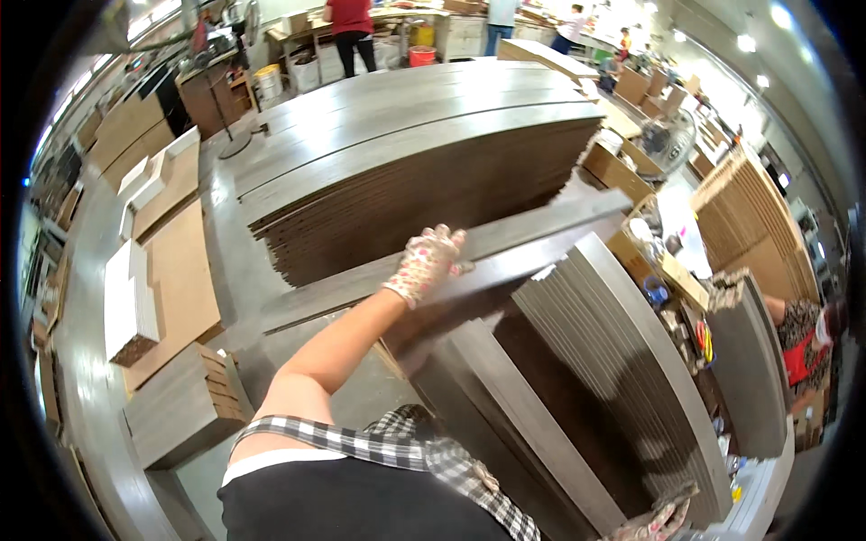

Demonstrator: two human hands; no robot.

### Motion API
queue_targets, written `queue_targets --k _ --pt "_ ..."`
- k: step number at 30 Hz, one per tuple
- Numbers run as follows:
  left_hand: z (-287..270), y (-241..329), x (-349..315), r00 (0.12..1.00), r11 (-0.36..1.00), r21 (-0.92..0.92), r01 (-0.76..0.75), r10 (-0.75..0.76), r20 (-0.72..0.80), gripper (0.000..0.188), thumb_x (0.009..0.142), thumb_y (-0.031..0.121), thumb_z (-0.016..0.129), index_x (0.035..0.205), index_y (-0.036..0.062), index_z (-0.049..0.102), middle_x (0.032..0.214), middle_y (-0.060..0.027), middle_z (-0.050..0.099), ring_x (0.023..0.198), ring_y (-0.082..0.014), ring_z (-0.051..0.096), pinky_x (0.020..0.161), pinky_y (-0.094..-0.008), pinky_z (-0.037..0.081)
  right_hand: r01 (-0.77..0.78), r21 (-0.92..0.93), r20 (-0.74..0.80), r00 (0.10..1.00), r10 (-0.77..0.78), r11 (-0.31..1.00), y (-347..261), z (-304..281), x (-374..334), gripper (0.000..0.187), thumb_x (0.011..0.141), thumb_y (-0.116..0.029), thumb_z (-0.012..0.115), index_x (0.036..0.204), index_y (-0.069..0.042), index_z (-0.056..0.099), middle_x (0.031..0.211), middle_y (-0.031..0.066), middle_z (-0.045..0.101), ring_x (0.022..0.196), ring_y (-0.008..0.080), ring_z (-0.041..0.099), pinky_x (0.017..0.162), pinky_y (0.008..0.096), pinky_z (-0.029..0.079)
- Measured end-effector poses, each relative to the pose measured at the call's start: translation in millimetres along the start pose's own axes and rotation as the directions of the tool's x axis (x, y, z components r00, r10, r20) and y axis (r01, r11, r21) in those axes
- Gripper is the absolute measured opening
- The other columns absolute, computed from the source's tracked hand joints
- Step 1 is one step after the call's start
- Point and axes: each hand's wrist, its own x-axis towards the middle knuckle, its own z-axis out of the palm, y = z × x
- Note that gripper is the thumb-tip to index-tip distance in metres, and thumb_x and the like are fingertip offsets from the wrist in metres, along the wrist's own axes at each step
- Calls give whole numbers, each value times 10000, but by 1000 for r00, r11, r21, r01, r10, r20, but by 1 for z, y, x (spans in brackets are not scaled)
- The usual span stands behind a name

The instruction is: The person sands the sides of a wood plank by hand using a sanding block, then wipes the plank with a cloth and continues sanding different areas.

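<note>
My left hand [428, 263], in a pale floral glove, is closed over a long, narrow grey board [532, 224]. The board slants from the lower left up to the right, in front of a tall stack of wide grey panels [406, 135]. Below the hand lies another grey surface [514, 266]. At the bottom right, my right hand [651, 523], in a similar glove, is close to the near end of a row of grey boards [622, 334] standing on edge. The picture's lower edge cuts it off, and its grip is unclear.
Cardboard and white pieces [133, 302] lie at left, near a block of grey panels [185, 401]. To the right are a cluttered bench [663, 243], upright cardboard sheets [753, 225], a fan [669, 144] and a person in red [798, 356]. Other people stand at the back.
</note>
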Motion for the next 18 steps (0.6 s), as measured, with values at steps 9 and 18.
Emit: queue_targets --k 9,18 --pt "117 -9 8 985 998 33 49 -54 166 671 907 382 674 1429 2 489 1208 -194 585 1129 -341 571 900 -460 503 -46 -59 118 992 53 997 -5 36 -14 384 965 -138 672 1259 99 604 1241 228 662 1107 300 660 986 387 537" --pt "133 -6 29 991 993 45 107 -110 82 660 919 454 653 1432 63 514 1250 -149 599 1172 -317 544 921 -456 477 42 -28 335 942 -30 999 56 12 9 425 1057 -187 510 1368 101 513 1438 241 511 1345 314 498 1181 440 363"
